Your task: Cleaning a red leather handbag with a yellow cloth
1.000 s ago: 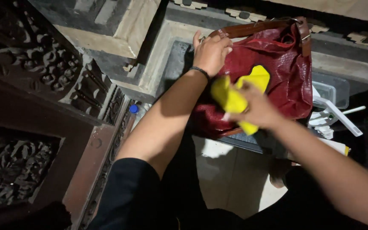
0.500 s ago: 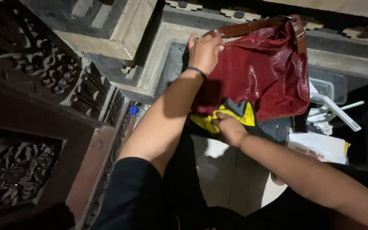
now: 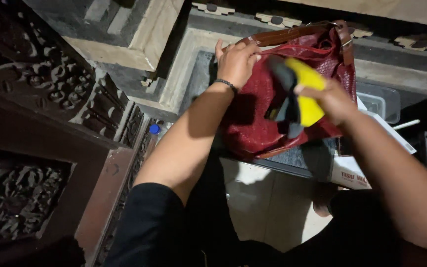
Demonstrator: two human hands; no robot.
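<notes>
A person's left hand (image 3: 237, 62) is gripping the upper edge of a dark red handbag (image 3: 292, 94), fingers curled over the rim just below its brown strap (image 3: 277, 37), while the right hand (image 3: 329, 101) is closing around a bunched yellow cloth (image 3: 308, 94) with a dark grey side and pressing it to the front of the bag. The two hands are working apart, one steadying, one wiping. Judging by the position of the cloth, the wiping is in mid-course: the cloth is sitting on the upper middle of the front panel, and the lower part and the right flank are looking as yet uncovered, though how clean any part is cannot be told in this light. The handbag is standing roughly upright on a dark ledge (image 3: 292, 160), opening and strap pointing away from the wearer, its long axis running left to right. Carved dark woodwork (image 3: 40, 84) is flanking the left; a clear plastic container (image 3: 381, 101) is lying behind the bag.
</notes>
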